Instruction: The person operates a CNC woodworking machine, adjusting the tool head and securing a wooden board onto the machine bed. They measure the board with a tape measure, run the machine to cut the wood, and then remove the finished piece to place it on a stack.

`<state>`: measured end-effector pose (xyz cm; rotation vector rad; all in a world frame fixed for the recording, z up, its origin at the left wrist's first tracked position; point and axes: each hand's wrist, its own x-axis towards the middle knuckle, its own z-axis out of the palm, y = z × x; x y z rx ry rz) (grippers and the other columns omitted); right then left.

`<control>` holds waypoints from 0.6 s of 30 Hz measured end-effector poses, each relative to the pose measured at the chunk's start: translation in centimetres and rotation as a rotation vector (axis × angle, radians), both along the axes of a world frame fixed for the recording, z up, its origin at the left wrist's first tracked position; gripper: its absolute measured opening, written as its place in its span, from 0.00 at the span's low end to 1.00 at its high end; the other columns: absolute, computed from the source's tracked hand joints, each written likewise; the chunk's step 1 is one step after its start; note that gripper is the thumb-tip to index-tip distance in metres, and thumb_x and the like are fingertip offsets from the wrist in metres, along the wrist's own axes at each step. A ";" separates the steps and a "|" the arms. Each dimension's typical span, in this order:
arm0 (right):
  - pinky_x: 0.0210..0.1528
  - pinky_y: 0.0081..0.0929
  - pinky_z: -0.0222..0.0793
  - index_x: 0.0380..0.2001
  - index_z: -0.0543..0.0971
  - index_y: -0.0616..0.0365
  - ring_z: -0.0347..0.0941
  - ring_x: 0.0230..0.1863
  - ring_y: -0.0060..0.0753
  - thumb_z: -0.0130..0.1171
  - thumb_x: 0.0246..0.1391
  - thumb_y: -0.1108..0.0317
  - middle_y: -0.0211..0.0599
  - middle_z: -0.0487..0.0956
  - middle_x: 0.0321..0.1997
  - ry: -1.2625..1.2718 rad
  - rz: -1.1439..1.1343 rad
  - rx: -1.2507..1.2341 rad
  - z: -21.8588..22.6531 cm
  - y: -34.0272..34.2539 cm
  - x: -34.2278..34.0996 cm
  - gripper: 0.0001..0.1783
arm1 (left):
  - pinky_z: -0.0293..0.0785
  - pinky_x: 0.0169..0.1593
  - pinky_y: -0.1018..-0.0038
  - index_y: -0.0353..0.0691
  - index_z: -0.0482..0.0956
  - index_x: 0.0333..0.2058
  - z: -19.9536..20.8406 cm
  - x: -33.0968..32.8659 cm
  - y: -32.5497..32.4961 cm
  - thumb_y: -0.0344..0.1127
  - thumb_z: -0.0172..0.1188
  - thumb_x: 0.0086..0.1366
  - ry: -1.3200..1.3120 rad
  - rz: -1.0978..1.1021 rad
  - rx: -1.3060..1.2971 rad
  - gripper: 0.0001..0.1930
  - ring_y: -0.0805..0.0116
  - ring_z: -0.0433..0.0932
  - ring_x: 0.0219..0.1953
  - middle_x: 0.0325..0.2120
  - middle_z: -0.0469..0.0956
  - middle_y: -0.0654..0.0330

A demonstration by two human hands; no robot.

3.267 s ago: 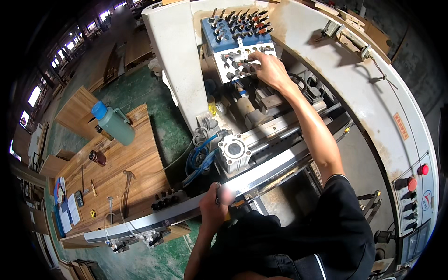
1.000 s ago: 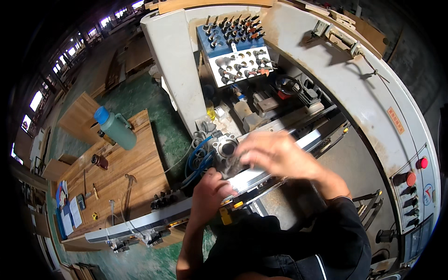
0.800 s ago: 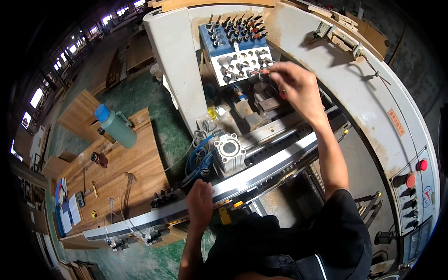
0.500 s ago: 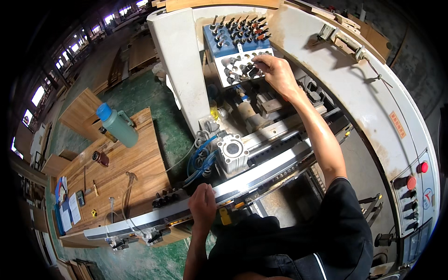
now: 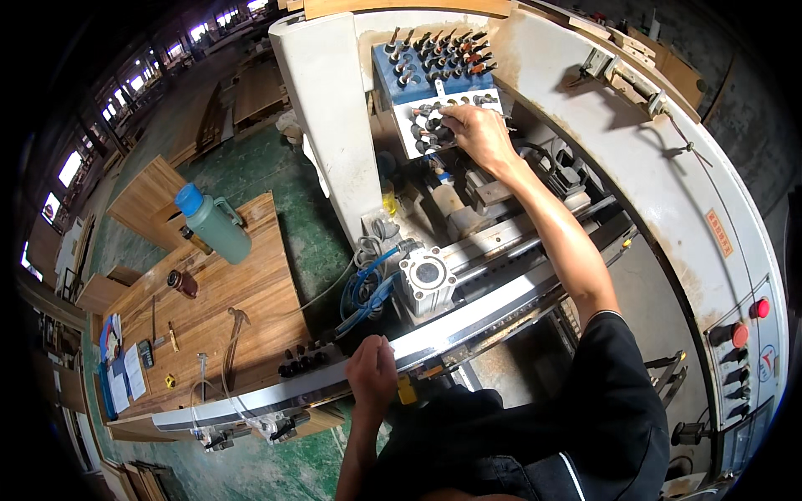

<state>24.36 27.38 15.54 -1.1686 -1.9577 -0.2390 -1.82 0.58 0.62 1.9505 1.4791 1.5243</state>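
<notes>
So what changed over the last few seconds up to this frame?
The right hand left the white drill head block, swung down to the square cylinder end near the left hand, then went back up and its fingers rest on the block's bits again. The left hand shifted slightly along the metal rail and rests on it. The green bottle and hammer on the wooden bench stayed put.

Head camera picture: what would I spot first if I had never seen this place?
Probably the right hand, stretched up to the white block of drill heads under the blue block bristling with bits, at the top of the big white machine. Then the left hand resting on the shiny metal rail near the bottom. On the left, a green jug with a blue lid stands on a wooden worktop.
</notes>
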 end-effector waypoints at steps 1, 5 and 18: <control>0.34 0.34 0.72 0.39 0.80 0.59 0.78 0.33 0.47 0.59 0.48 0.77 0.46 0.80 0.36 -0.046 -0.017 0.006 -0.2 0.1 0.1 0.12 | 0.66 0.22 0.73 0.31 0.69 0.26 0.0 0.0 0.0 0.23 0.55 0.61 0.009 -0.002 0.003 0.05 0.62 0.75 0.18 0.17 0.70 0.52; 0.35 0.37 0.73 0.41 0.79 0.60 0.77 0.34 0.50 0.58 0.48 0.78 0.47 0.79 0.36 -0.064 -0.011 0.032 -1.2 0.5 0.2 0.14 | 0.66 0.23 0.73 0.32 0.69 0.26 0.4 0.0 -0.1 0.23 0.54 0.61 -0.024 -0.011 -0.027 0.05 0.62 0.75 0.19 0.17 0.70 0.52; 0.47 0.41 0.70 0.48 0.72 0.56 0.76 0.38 0.49 0.47 0.45 0.84 0.44 0.79 0.37 -0.266 -0.038 0.150 -2.3 -1.4 0.8 0.24 | 0.67 0.24 0.75 0.31 0.68 0.25 0.1 0.0 0.0 0.21 0.53 0.61 -0.060 -0.055 -0.020 0.06 0.64 0.72 0.19 0.18 0.69 0.52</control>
